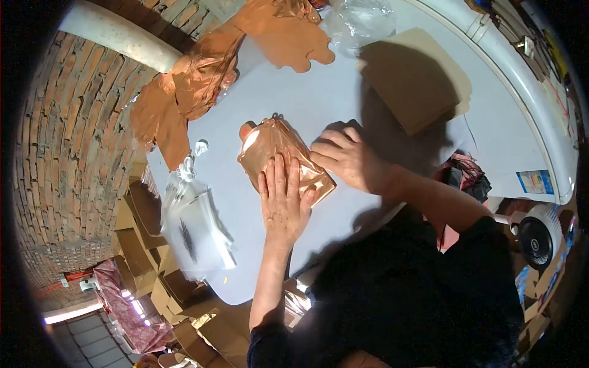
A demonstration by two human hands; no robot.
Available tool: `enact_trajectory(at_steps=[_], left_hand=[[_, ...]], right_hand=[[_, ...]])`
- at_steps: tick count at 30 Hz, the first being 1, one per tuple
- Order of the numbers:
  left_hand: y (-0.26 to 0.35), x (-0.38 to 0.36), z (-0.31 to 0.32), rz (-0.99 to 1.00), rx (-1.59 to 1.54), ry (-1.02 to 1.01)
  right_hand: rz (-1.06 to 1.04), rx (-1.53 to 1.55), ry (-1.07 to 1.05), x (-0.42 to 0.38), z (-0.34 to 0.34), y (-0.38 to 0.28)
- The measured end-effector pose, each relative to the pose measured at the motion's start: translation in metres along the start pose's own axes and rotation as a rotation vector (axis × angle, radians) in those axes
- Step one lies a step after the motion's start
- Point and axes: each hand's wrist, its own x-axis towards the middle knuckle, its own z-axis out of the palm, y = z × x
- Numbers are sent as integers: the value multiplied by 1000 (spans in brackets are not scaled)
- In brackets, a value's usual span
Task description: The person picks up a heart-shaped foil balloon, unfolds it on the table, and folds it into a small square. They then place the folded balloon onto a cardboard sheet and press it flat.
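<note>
1 shiny copper packet (270, 142) lies on the white table (245, 267). The left hand (284, 205) rests flat on top of the packet with its fingers straight, not grabbing anything. The right hand (354, 161) has bent fingers at the packet's right edge, and I cannot tell if they pinch it. Orange foil sheets (161, 116) lie past the packet to the left. Clear bags (205, 239) are left of the packet, and brown cards (408, 76) are past it to the right.

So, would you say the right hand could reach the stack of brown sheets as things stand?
Probably yes: the right hand is by the edge of the coppery packet, and only shaded tabletop appears to separate it from the brown sheets.
</note>
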Motion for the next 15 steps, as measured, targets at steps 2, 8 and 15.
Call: enact_trajectory(at_steps=[2,8,15], left_hand=[[0,0,0,1,15,-6],[-1,-2,2,-1,36,-6],[-3,-2,6,3,22,21]], right_hand=[[-76,-35,33,0,7,11],[-181,33,8,1,11,24],[-230,113,-107,12,23,27]])
